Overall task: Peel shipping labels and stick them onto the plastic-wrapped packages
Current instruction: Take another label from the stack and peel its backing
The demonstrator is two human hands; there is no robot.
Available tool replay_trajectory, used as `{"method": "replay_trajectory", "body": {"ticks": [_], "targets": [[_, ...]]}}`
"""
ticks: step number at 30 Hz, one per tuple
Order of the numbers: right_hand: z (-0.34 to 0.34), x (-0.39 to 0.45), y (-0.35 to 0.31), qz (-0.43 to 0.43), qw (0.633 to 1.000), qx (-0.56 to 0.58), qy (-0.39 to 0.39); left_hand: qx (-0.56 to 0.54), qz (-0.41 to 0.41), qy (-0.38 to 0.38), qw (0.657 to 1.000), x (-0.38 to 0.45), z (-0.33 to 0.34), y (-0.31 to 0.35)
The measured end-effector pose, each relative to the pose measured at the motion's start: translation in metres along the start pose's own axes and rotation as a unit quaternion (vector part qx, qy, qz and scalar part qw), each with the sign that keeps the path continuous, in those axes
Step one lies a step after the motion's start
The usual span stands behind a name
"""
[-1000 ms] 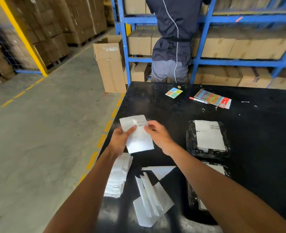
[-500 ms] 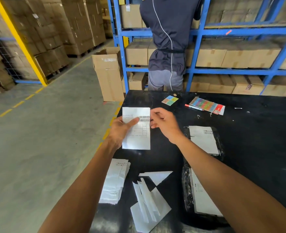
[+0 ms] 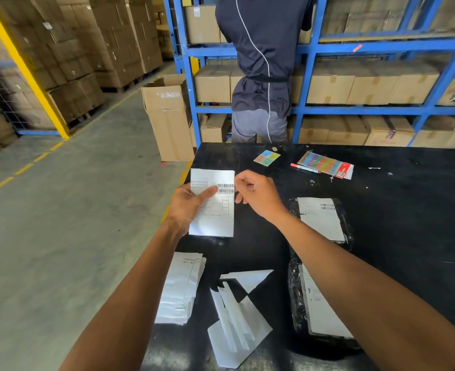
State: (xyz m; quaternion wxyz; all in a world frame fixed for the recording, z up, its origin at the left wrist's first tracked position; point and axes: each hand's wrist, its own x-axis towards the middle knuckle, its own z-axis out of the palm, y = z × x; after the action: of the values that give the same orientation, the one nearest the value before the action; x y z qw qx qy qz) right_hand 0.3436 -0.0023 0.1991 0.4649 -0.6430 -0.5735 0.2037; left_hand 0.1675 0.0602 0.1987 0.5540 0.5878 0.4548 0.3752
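My left hand (image 3: 187, 206) holds a white shipping label (image 3: 215, 212) upright over the black table's left edge, thumb pressed across its barcode. My right hand (image 3: 258, 195) is at the label's upper right edge with fingers curled, fingertips pinching that edge. A stack of unpeeled labels (image 3: 180, 287) lies below my left forearm. Two plastic-wrapped packages carry white labels: one (image 3: 322, 220) to the right of my right wrist, the other (image 3: 317, 311) partly hidden under my right forearm.
Peeled backing papers (image 3: 237, 317) lie scattered near the table's front. Sticky notes (image 3: 267, 158), a red marker (image 3: 305, 168) and a coloured tab pack (image 3: 326, 164) sit at the far side of the black table (image 3: 408, 210). A person (image 3: 263, 65) stands at blue shelving; an open carton (image 3: 168, 116) stands on the floor.
The label has been turned from tilted to upright and raised slightly. My right hand shifted from the label's top to its right edge. The view has tipped upward.
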Motion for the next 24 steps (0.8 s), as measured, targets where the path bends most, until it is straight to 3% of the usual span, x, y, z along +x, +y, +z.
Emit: {"method": "replay_trajectory", "body": {"ticks": [24], "targets": [[0.0009, -0.0049, 0.0033, -0.006, 0.999, -0.045, -0.002, 0.019, -0.004, -0.006, 1.0, -0.0013, -0.0009, -0.001]]}}
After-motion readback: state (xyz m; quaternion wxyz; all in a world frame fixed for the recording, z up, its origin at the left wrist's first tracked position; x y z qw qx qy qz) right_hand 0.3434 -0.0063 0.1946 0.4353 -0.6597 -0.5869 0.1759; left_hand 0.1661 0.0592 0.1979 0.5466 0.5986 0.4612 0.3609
